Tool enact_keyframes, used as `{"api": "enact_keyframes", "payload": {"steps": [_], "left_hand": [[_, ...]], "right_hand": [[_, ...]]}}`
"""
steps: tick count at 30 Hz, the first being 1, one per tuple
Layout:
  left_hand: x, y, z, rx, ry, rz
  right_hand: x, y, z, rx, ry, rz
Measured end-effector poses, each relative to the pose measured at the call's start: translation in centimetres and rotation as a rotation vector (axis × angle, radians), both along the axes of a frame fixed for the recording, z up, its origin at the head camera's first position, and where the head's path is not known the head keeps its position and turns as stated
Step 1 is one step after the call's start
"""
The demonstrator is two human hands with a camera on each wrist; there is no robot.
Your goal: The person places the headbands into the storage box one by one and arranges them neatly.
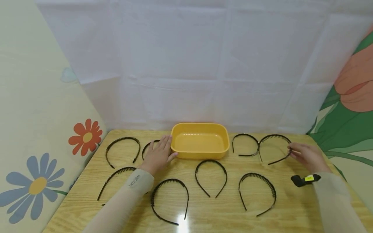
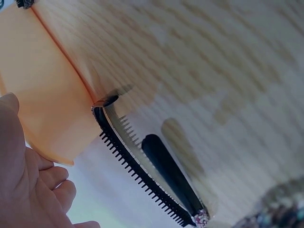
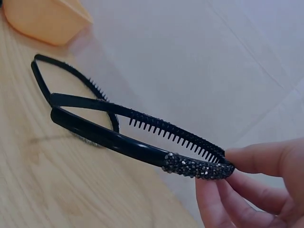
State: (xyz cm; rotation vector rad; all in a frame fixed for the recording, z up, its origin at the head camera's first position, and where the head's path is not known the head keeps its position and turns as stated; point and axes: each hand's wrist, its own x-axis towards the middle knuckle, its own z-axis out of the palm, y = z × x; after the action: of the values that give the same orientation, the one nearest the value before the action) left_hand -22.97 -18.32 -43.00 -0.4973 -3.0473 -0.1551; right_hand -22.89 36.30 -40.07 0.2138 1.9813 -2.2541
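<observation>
My right hand (image 1: 309, 157) pinches a black toothed headband (image 3: 199, 166) at one side of its band, where dark rhinestones cover it. In the right wrist view this headband stands edge-on, its two ends pointing left, with thumb and fingers at its near end. A second headband (image 3: 40, 80) lies just behind its tips. At the left end of a yellow plastic basket (image 1: 201, 155), my left hand (image 1: 158, 155) rests against the wall with fingers extended. Partly hidden behind that hand is another headband (image 2: 137, 173), close beside the basket.
Several more black headbands lie spread over the wooden table, among them ones at front left (image 1: 170, 181), centre (image 1: 211, 160), front right (image 1: 257, 175) and far left (image 1: 122, 139). A white cloth (image 1: 175, 64) hangs behind the table. Flower-patterned walls (image 1: 38, 186) flank both sides.
</observation>
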Motion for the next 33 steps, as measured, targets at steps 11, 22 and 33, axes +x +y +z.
{"api": "enact_keyframes", "payload": {"steps": [11,22,33], "left_hand": [[-0.1,0.0,-0.1,0.011,-0.014,-0.004],[0.2,0.1,0.2,0.02,-0.013,-0.003],[0.2,0.0,0.3,0.019,0.003,-0.008]], "right_hand": [[-0.1,-2.6,1.2,-0.084,0.012,0.007],[-0.6,-4.8,1.7,-0.245,-0.07,0.003],[-1.3,-7.1,2.3,-0.42,-0.087,0.063]]}}
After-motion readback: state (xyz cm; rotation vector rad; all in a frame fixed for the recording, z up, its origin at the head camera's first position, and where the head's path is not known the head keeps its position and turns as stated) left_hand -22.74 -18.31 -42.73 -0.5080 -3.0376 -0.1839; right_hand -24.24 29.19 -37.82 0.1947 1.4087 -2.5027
